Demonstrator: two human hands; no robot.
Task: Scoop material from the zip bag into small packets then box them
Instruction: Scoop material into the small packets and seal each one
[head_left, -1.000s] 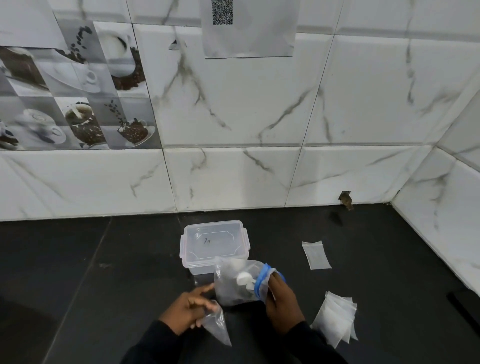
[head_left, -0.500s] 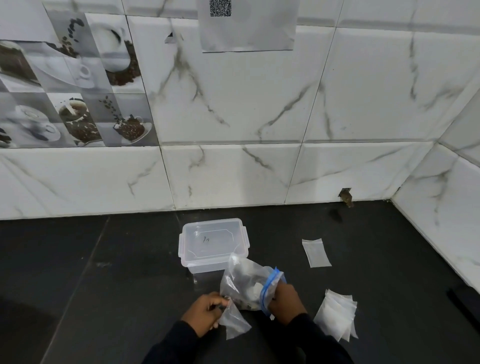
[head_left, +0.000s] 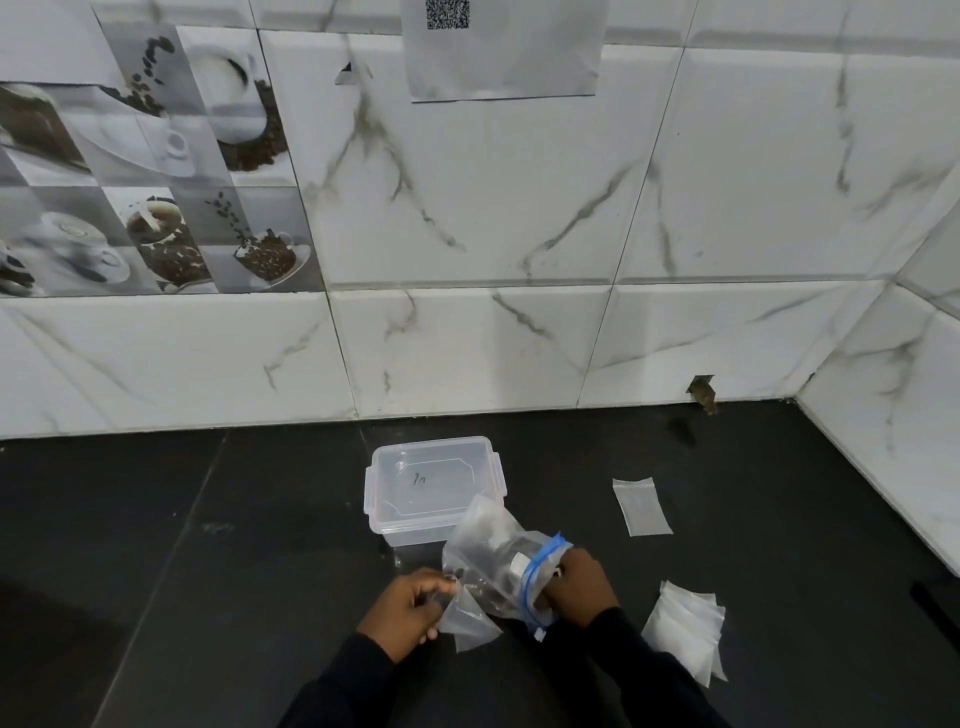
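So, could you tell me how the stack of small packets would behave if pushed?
The stack of small packets lies fanned, so it would probably slide apart rather than move as one. The thin, translucent film suggests each is light and floppy.

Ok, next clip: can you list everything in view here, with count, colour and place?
clear plastic lidded box: one, clear, on the counter near the wall, lid on
clear zip bag with a blue zip strip: one, held up in front of the box, some dark material inside
small clear packet: one, in the left hand
flat small packet: one, clear, lying alone right of the box
stack of small packets: count unclear, whitish, near right
black counter: one, dark
white marble-look wall tiles: behind and right
coffee-picture tiles: wall, upper left
grey paper sheet with a QR code: one, wall, top
left hand: pinches the small clear packet
right hand: fingers grip the zip bag's mouth
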